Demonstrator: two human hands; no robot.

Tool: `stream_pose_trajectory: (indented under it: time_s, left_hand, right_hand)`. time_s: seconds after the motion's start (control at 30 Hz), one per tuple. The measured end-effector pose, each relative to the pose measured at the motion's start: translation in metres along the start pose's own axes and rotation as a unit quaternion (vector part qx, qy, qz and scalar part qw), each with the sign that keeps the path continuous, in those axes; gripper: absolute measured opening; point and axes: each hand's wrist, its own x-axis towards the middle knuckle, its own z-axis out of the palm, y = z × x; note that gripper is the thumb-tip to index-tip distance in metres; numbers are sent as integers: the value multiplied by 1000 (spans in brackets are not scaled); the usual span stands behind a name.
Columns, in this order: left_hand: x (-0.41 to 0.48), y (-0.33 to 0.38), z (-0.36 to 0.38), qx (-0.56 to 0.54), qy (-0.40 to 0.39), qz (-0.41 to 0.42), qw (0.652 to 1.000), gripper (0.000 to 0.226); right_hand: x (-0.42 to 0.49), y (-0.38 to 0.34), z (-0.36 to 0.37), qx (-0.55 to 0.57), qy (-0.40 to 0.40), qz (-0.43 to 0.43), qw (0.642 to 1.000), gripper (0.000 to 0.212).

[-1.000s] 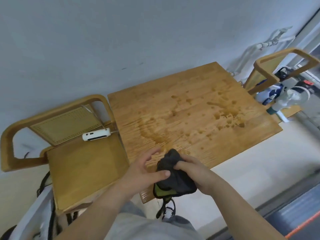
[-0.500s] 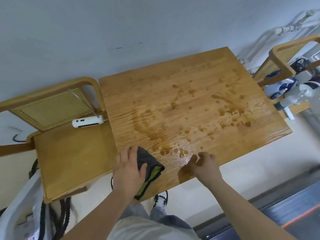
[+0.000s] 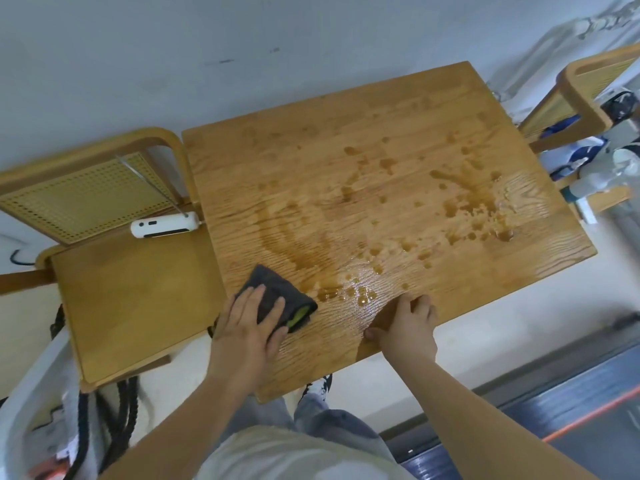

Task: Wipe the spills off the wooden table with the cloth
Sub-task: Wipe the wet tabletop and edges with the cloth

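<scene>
The wooden table [image 3: 346, 112] carries brown spills: drops and streaks across the middle [image 3: 356, 202], a thick patch at the right [image 3: 478, 206], and wet beads near the front edge [image 3: 360, 292]. A dark grey cloth [image 3: 277, 289] with a green-yellow underside lies folded on the table's front left part. My left hand [image 3: 249, 327] lies flat on top of the cloth, pressing it down, fingers spread. My right hand [image 3: 408, 323] rests on the table near the front edge, fingers curled, holding nothing, just right of the wet beads.
A wooden chair [image 3: 131, 299] stands against the table's left side, with a white device [image 3: 162, 227] on its seat. A second chair [image 3: 588, 84] at the right holds a spray bottle [image 3: 609, 178] and other items. The wall runs along the table's far edge.
Both hands held the cloth bunched above the table's front edge. The left hand has since laid it flat on the table and pushed it forward; the right hand let go and rests on the table.
</scene>
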Motion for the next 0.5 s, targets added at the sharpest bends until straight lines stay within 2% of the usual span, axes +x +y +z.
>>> stream_pose_trajectory:
  time_s: [0.03, 0.07, 0.1, 0.13, 0.2, 0.23, 0.27, 0.33, 0.37, 0.4, 0.43, 0.47, 0.5]
  left_hand:
    - [-3, 16, 5, -6, 2, -46, 999, 46]
    - [-9, 34, 12, -11, -4, -47, 999, 47]
    - [-16, 49, 20, -12, -13, -5, 1000, 49]
    - [-19, 58, 26, -7, -33, 75, 997, 50]
    - [-9, 47, 24, 34, -65, 248, 966, 49]
    - [2, 34, 21, 53, -68, 284, 955, 48]
    - [14, 22, 17, 55, -68, 267, 960, 47]
    - [32, 14, 8, 26, -43, 111, 993, 47]
    - [35, 22, 4, 13, -33, 19, 999, 49]
    - [34, 38, 4, 11, -32, -35, 999, 51]
    - [27, 57, 9, 13, -41, -35, 998, 55]
    - [18, 73, 14, 27, -59, 17, 998, 58]
    - [12, 80, 17, 36, -92, 102, 990, 59]
  right_hand:
    - [-2, 2, 2, 2, 0, -3, 1000, 105]
    - [-4, 5, 3, 2, 0, -7, 1000, 104]
    - [-6, 6, 4, 0, 0, -11, 1000, 104]
    - [-7, 7, 4, -7, 1, -16, 1000, 105]
    - [-8, 7, 3, -22, 1, -21, 1000, 106]
    - [-7, 6, 2, -25, 1, -22, 999, 107]
    - [-7, 4, 0, -25, 1, -23, 999, 107]
    - [-7, 0, -5, -18, -2, -21, 1000, 107]
    - [-7, -1, -6, -16, -7, -19, 1000, 106]
    - [-6, 0, -7, -14, -9, -17, 1000, 105]
    - [-6, 1, -7, -12, -8, -15, 1000, 104]
    - [-5, 3, -7, -11, -4, -15, 1000, 103]
    - [-4, 5, -7, -9, 1, -18, 1000, 100]
